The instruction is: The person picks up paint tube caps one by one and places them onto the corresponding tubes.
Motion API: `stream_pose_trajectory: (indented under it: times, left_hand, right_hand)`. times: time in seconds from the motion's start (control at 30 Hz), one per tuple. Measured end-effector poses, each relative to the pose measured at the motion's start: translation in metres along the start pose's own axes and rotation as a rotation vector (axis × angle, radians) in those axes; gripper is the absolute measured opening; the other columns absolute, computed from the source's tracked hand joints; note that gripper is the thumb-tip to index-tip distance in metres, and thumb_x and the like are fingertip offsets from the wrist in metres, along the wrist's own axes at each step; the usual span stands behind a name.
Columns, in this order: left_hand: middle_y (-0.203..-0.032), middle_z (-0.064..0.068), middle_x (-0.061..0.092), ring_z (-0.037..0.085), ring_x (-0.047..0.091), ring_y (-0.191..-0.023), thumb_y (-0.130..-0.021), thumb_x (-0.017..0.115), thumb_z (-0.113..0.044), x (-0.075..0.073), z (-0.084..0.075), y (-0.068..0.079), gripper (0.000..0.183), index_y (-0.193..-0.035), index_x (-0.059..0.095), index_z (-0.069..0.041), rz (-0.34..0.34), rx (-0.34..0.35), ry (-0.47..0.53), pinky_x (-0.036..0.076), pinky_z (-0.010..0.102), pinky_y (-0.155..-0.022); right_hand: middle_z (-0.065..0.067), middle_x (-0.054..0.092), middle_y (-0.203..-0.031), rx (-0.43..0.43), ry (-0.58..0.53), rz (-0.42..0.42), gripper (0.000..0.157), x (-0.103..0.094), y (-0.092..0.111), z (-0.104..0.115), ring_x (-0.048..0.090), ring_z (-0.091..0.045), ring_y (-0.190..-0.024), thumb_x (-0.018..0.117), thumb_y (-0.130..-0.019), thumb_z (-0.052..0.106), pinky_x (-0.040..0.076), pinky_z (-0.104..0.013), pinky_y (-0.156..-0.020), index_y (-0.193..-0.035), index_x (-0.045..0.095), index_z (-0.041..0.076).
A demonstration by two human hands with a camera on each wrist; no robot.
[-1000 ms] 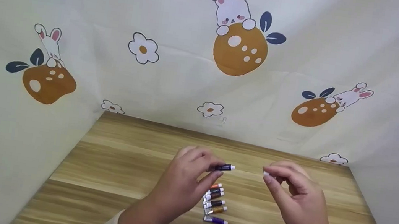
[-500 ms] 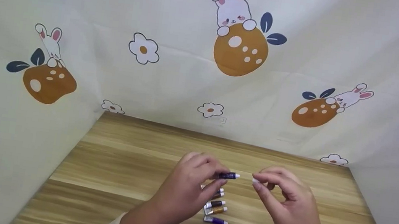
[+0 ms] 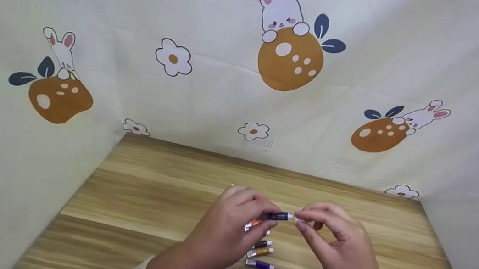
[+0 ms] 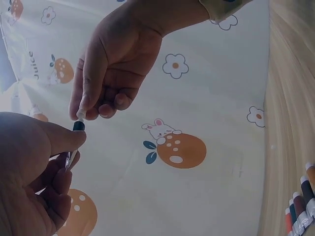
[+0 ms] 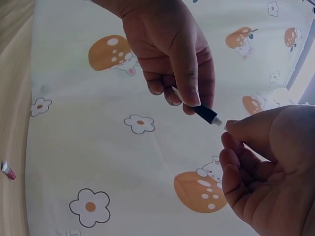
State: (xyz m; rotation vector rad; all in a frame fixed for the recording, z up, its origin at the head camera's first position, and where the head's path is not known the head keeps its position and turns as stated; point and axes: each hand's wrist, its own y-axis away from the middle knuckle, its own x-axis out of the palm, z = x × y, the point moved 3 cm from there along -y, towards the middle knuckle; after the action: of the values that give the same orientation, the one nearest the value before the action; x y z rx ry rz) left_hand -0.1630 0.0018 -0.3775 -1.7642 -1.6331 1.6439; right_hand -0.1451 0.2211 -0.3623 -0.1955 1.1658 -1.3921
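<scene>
My left hand (image 3: pixel 232 224) pinches a small dark paint tube (image 3: pixel 278 216) between thumb and fingers, its white nozzle pointing right. Facing it, my right hand (image 3: pixel 338 247) pinches a small white cap (image 4: pixel 81 114) between thumb and fingertips, right at the nozzle and in line with it. The right wrist view has the tube's dark body (image 5: pixel 204 113) slanting down toward the right fingertips, which mostly hide the cap. Both hands are raised over the table, above a row of other paint tubes.
On the wooden table (image 3: pixel 144 187) lie a purple tube (image 3: pixel 260 265), an ochre tube (image 3: pixel 261 252) and several more, partly behind my left hand. A red tube (image 5: pixel 8 170) shows in the right wrist view. A tiny white piece (image 4: pixel 273 147) lies on the tabletop. Printed cloth (image 3: pixel 206 102) encloses the table.
The right hand has moved left with the cap until it reaches the tube's nozzle. My left hand has shifted slightly right and nearer, still holding the tube.
</scene>
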Motion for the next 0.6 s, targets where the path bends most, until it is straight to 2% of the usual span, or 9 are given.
stream_pose_trajectory:
  times: [0.1, 0.23, 0.47, 0.6]
  left_hand:
    - [-0.107, -0.014, 0.075, 0.007, 0.064, -0.100, -0.095, 0.083, -0.025, 0.0003, -0.0006, 0.0009, 0.014, -0.109, 0.079, -0.024, 0.009, -0.004, 0.018, 0.049, 0.025, -0.089]
    - [-0.108, -0.015, 0.075, 0.008, 0.064, -0.102, -0.097, 0.081, -0.026, 0.0006, -0.0016, 0.0014, 0.013, -0.110, 0.078, -0.025, 0.035, -0.015, 0.031, 0.051, 0.026, -0.089]
    - [-0.108, -0.014, 0.075, 0.008, 0.063, -0.101, -0.097, 0.081, -0.026, 0.0016, -0.0013, 0.0013, 0.013, -0.109, 0.078, -0.025, 0.038, -0.014, 0.032, 0.052, 0.026, -0.089]
    - [-0.108, -0.015, 0.074, 0.008, 0.063, -0.102, -0.097, 0.081, -0.026, 0.0019, -0.0025, 0.0014, 0.012, -0.109, 0.078, -0.025, 0.046, -0.016, 0.049, 0.052, 0.027, -0.091]
  right_hand:
    - [0.003, 0.077, -0.100, -0.027, 0.002, -0.005, 0.041, 0.0032, 0.0003, -0.0023, 0.068, -0.007, -0.085, 0.087, -0.079, -0.010, 0.052, -0.016, -0.074, -0.107, 0.083, 0.020]
    - [0.003, 0.077, -0.100, -0.021, 0.010, 0.004, 0.040, 0.0048, 0.0010, -0.0044, 0.068, -0.007, -0.085, 0.087, -0.079, -0.008, 0.053, -0.016, -0.073, -0.106, 0.083, 0.020]
    - [0.013, 0.077, -0.100, 0.048, 0.072, 0.030, 0.031, 0.0043, -0.0001, -0.0030, 0.067, -0.003, -0.086, 0.087, -0.085, 0.001, 0.054, -0.018, -0.071, -0.104, 0.084, 0.026]
    - [0.020, 0.075, -0.096, 0.105, 0.095, 0.054, 0.027, 0.0038, 0.0003, -0.0041, 0.066, -0.001, -0.085, 0.085, -0.089, 0.007, 0.052, -0.019, -0.069, -0.095, 0.082, 0.033]
